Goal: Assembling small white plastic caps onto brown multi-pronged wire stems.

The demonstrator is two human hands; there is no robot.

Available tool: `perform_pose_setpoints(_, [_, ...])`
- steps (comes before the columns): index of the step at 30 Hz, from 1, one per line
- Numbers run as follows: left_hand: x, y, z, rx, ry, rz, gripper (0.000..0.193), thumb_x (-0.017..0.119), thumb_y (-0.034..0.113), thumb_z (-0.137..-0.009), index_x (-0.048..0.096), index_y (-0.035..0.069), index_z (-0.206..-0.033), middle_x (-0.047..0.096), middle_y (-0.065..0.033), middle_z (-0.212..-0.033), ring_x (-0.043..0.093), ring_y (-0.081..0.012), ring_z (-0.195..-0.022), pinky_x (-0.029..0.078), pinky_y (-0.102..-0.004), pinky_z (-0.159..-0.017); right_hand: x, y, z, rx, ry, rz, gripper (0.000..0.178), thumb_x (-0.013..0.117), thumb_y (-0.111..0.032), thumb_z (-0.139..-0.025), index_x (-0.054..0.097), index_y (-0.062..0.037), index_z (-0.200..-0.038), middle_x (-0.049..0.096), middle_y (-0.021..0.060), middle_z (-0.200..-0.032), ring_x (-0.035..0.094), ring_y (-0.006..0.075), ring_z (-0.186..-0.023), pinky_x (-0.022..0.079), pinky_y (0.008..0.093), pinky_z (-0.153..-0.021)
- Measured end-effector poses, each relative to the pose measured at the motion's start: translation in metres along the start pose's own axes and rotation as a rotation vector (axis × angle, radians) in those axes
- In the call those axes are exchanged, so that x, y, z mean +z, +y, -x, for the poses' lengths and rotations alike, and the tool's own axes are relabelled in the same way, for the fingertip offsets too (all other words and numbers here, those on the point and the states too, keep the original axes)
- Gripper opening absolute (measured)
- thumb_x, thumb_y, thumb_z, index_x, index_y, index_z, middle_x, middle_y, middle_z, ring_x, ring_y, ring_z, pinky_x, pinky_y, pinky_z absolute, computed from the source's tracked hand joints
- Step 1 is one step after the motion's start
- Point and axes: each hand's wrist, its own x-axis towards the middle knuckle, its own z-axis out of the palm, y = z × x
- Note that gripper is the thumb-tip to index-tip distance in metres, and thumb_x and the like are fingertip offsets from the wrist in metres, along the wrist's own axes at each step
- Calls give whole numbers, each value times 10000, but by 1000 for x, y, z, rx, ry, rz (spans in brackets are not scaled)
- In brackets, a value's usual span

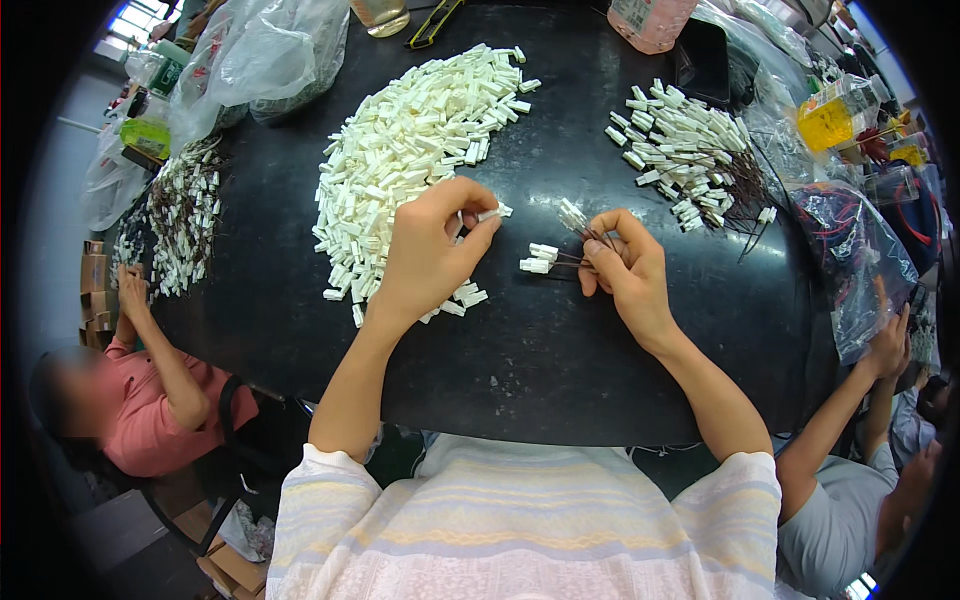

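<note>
Pinching one small white connector (490, 214) between thumb and index finger, your left hand (425, 250) hovers at the right edge of a heap of loose white connectors (410, 140). Those fingers are narrow, the piece poking out past their tips toward your other hand. Your right hand (637, 280), across a short stretch of black desk (500, 370), has its fingers closed on the brown wires (570, 264) of a small wired bunch (538, 265). White ends stick out on the left side, some angled away from you; exact count hard to make out. Connector and bunch: near one another, not touching. Beyond your right hand, a wired pile (690, 150), dark leads trailing right.

Containers: at the far edge, a clear cup (380, 15) with pale yellow liquid, cut off by the frame; farther right, a clear jar (650, 22) with pink contents. Far right, a tilted bottle (835, 115) holding orange-yellow liquid. Nearer you on that side, a clear plastic bag (860, 265), dark and reddish contents dimly seen. Upper left, a translucent bag (260, 60), bunched; contents unclear.
</note>
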Motion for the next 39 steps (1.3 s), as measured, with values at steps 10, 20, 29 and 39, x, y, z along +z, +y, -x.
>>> perform_pose_setpoints(10, [16, 2, 4, -367, -95, 1061, 111, 572, 24, -829, 540, -58, -898, 626, -173, -817, 554, -104, -554, 378, -164, -410, 0, 8, 0, -66, -32, 27, 26, 510, -19, -816, 484, -19, -816, 535, 10, -564, 473, 38, -511, 324, 190, -484])
perform_pose_setpoints(20, [20, 10, 7, -443, -120, 1089, 111, 589, 65, -837, 534, -32, -837, 578, -99, -571, 410, -41, -367, 257, -160, -333, 1, 9, 1, -62, -10, 37, 33, 533, -15, -796, 501, -13, -803, 549, 13, -576, 472, 26, -519, 330, 179, -482])
perform_pose_setpoints(29, [21, 15, 9, -410, -103, 890, 144, 607, 99, -833, 534, -18, -792, 596, -97, -571, 484, -53, -414, 298, -167, -350, -2, 7, 0, -76, -19, -35, 48, 555, -17, -790, 511, -5, -806, 528, 3, -606, 481, 33, -537, 349, 188, -476])
perform_pose_setpoints(39, [26, 16, 12, -397, -69, 981, 143, 608, 97, -833, 542, -20, -784, 584, -73, -551, 486, -53, -421, 325, -170, -381, -3, 6, 3, -76, -25, 15, 51, 566, -11, -778, 519, 6, -780, 536, 10, -662, 500, 41, -560, 383, 175, -501])
